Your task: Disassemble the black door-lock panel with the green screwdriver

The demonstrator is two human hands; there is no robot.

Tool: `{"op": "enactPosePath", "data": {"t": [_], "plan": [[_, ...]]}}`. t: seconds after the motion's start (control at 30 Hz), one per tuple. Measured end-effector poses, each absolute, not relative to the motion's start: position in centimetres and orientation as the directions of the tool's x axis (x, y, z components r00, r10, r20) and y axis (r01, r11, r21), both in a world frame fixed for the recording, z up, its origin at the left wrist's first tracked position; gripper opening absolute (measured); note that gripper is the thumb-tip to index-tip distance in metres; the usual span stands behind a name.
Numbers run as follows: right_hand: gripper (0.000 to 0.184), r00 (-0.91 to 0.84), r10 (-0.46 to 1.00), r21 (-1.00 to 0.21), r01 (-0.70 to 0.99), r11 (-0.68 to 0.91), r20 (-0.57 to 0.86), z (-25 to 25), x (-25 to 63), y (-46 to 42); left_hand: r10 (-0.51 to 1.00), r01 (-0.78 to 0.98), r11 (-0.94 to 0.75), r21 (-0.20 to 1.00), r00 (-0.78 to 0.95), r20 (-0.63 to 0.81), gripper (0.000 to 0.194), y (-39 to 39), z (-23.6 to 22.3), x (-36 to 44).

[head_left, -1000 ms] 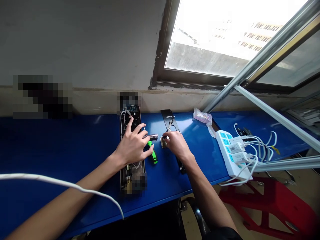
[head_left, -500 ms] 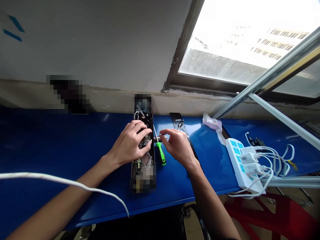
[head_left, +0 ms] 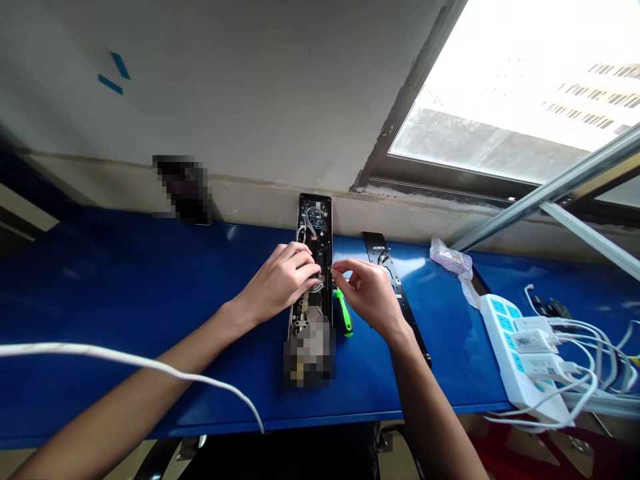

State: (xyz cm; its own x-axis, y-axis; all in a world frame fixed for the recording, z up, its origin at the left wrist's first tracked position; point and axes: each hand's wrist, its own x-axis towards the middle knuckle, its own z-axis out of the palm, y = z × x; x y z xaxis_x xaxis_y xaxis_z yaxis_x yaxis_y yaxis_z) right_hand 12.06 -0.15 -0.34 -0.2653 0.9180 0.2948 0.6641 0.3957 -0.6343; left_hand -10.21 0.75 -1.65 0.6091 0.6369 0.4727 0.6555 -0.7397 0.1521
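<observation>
A long black lock body (head_left: 316,227) with exposed wiring lies on the blue table (head_left: 125,313), its far end against the wall. My left hand (head_left: 280,283) rests on its middle, fingers curled onto the parts inside. My right hand (head_left: 367,293) is at the lock's right edge, thumb and forefinger pinched on something too small to make out. A green-handled screwdriver (head_left: 343,313) lies on the table between the lock and my right hand. A black cover plate (head_left: 387,263) lies just right of my right hand.
A white and blue power strip (head_left: 520,353) with several chargers and white cables sits at the right. A pink wrapped packet (head_left: 450,259) lies near the window frame. A white cable (head_left: 150,370) crosses over my left forearm. A pixelated dark object (head_left: 183,187) sits by the wall.
The view has swung left. My right hand moved from beside the screwdriver to the lock's right edge with its fingers pinched. My left hand stayed on the lock.
</observation>
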Motion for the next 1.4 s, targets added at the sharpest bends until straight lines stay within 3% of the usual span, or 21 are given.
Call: {"op": "enactPosePath", "data": {"t": [0.13, 0.43, 0.73, 1.17, 1.4], "plan": [[0.015, -0.269, 0.931, -0.638, 0.677, 0.366, 0.249, 0.1, 14.8, -0.3, 0.631, 0.625, -0.762, 0.17, 0.658, 0.411, 0.016, 1.0, -0.2, -8.1], [0.019, -0.125, 0.983, -0.671, 0.718, 0.185, 0.137, -0.2, 22.7, -2.1, 0.646, 0.622, -0.758, 0.195, 0.757, 0.098, 0.016, 3.8, -0.2, 2.7], [0.025, -0.075, 0.989, -0.712, 0.686, 0.146, 0.131, -1.0, 25.8, -3.6, 0.633, 0.609, -0.761, 0.226, 0.773, 0.046, 0.013, 4.9, -3.8, 5.2], [0.022, -0.105, 0.98, -0.709, 0.678, 0.195, 0.168, -1.0, 25.0, -3.1, 0.652, 0.631, -0.743, 0.222, 0.757, 0.029, 0.012, 4.5, -3.8, 5.2], [0.016, -0.172, 0.965, -0.67, 0.695, 0.261, 0.197, 3.4, 25.2, -6.5, 0.655, 0.626, -0.745, 0.23, 0.752, 0.074, 0.024, 3.5, -2.2, 4.0]]}}
